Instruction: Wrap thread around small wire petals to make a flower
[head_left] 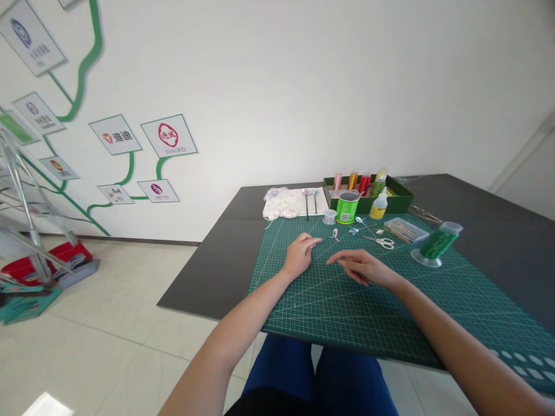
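My left hand (299, 254) rests over the green cutting mat with its fingertips pinched together. They seem to hold the thin wire end of a small pink looped petal (335, 234), which points away to the right. To the right, my right hand (359, 266) hovers low above the mat, its index finger stretched out and the others loosely bent. Nothing shows in that hand. Just beyond lie white-handled scissors (384, 242), a pale blue petal piece (354, 231) and a small cream piece (380, 231).
The cutting mat (338, 312) covers much of the dark table (208, 260). Behind stand a green can (347, 209), a glue bottle (379, 205) and a dark green box (403, 202) with thread spools. A green wire spool (440, 242) and a clear case (406, 229) sit at right.
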